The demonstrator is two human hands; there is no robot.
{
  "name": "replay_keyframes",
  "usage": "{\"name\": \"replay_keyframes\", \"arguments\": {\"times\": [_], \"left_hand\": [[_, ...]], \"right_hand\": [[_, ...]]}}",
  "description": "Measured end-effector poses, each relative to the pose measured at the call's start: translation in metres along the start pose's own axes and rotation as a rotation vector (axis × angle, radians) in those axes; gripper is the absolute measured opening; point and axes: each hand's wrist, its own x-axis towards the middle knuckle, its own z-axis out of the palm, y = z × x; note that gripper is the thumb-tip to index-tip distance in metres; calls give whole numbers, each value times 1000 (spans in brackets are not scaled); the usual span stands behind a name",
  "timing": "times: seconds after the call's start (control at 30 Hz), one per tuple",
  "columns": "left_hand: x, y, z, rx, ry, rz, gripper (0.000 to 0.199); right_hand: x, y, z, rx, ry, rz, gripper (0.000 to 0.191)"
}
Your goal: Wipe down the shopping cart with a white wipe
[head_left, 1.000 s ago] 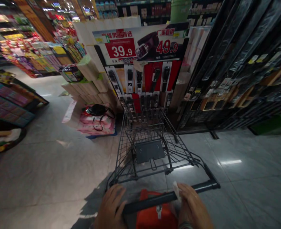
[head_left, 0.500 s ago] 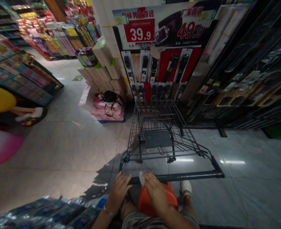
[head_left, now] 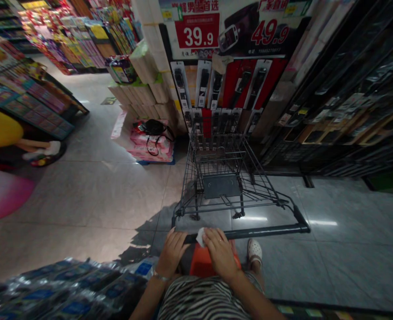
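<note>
A dark grey metal shopping cart (head_left: 221, 186) stands in front of me, its handlebar (head_left: 266, 231) towards me. My left hand (head_left: 172, 252) is closed around the left end of that bar, wearing a bracelet at the wrist. Just right of it, my right hand (head_left: 220, 253) is closed over the bar, with a crumpled white tissue (head_left: 201, 237) pressed against it under the fingers. The fingertips on the bar's far side are partly hidden. Below the bar, between my legs, an orange-red plastic thing (head_left: 199, 262) shows in part; its kind is unclear.
A display of belts (head_left: 216, 84) with a price sign (head_left: 236, 33) stands behind the cart. Pink packages (head_left: 150, 146) with a black bag (head_left: 154, 127) sit at its left. Plastic-wrapped packs (head_left: 66, 289) lie near my left side. Dark racks (head_left: 343, 120) line the right.
The view has shifted slightly, so the cart handle and display sit higher. My right hand has moved slightly along the handle with the tissue. The left hand stays on the bar.
</note>
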Motion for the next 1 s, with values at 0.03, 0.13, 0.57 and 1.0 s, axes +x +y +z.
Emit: {"name": "replay_keyframes", "arguments": {"times": [0.03,0.13,0.57,1.0], "left_hand": [[0,2,1,5,-4,-8,27],[2,6,2,15,-18,-22,27],[12,16,-5,40,-40,-66,26],[2,35,8,187,1,-149,44]], "right_hand": [[-7,11,-8,-18,12,17,38],[-28,48,-34,-73,27,69,41],[-96,178,-123,-501,140,329,33],[-78,113,-71,-307,395,476,57]]}}
